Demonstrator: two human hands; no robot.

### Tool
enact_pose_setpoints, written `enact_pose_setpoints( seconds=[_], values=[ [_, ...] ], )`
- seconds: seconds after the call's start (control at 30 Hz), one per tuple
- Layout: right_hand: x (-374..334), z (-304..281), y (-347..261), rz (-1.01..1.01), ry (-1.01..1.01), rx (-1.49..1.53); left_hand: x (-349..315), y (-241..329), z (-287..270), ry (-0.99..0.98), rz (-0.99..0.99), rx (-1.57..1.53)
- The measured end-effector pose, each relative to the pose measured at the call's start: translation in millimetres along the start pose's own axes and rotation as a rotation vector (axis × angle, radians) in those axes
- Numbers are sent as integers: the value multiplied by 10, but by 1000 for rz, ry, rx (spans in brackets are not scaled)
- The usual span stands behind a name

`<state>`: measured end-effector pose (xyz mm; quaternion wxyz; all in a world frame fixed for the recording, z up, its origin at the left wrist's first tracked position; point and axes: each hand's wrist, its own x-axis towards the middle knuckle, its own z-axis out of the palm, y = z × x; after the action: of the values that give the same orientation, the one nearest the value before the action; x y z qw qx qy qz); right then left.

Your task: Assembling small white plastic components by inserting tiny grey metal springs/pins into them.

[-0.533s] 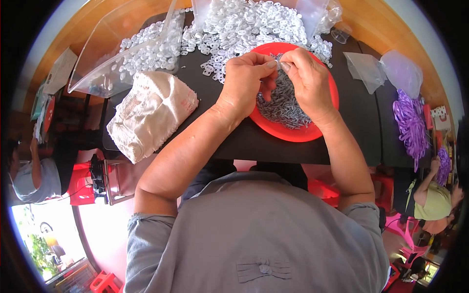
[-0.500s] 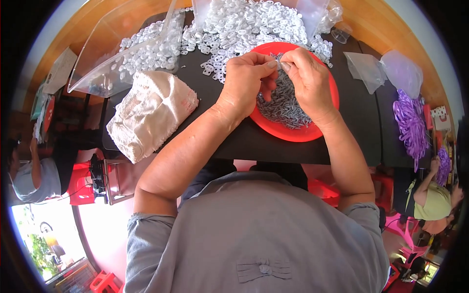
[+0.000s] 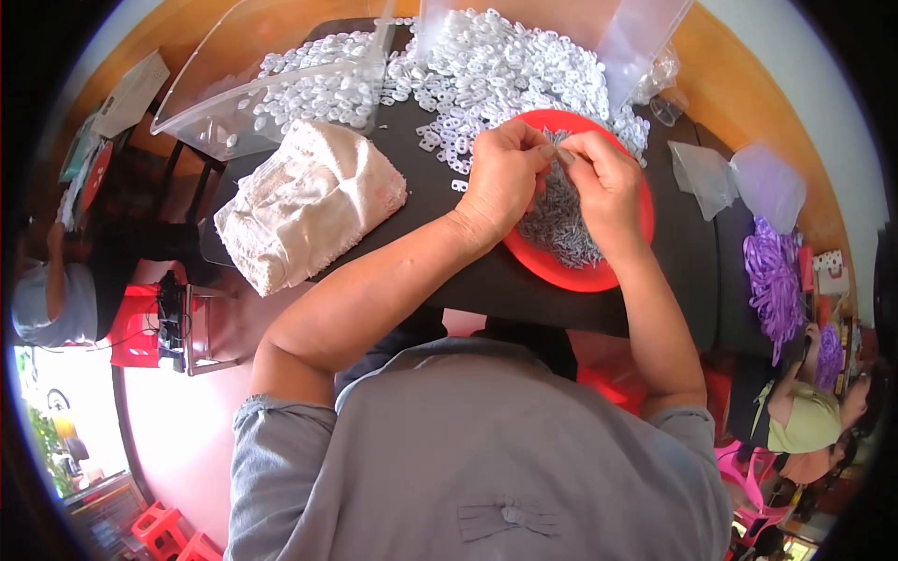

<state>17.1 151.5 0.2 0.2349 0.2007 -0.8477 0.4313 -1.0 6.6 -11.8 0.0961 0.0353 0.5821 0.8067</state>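
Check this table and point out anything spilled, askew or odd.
One small white plastic-looking piece lies alone on the black table, left of the person's left hand and just apart from the loose heap of white pieces, so it looks like a stray. The crumpled cream cloth bundle also has a frayed edge, which looks worn.

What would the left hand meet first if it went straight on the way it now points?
Probably the right hand, close in front of the left hand above the red basin; whether the two touch is unclear.
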Motion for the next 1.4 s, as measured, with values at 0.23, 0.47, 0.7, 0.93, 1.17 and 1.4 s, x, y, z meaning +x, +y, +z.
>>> enact_pose_setpoints(
  seconds=[0.23,0.47,0.7,0.93,1.17,1.4],
  values=[
    [664,-126,64,63,-160,-231,-31,-58,18,-17,51,-28],
    [1317,515,607,1,-308,-651,-23,-17,17,-40,89,-29],
    [1377,653,699,-57,-448,-754,-22,95,-40,39,-62,-223],
    [1153,-145,503,396,-394,154,13,87,-53,24,-31,-214],
    [355,-474,-147,428,-606,45,110,129,-97,-29,75,-285],
    [158,74,-285,-53,-402,-80,112,88,-98,-118,-69,-579]
  ],
)
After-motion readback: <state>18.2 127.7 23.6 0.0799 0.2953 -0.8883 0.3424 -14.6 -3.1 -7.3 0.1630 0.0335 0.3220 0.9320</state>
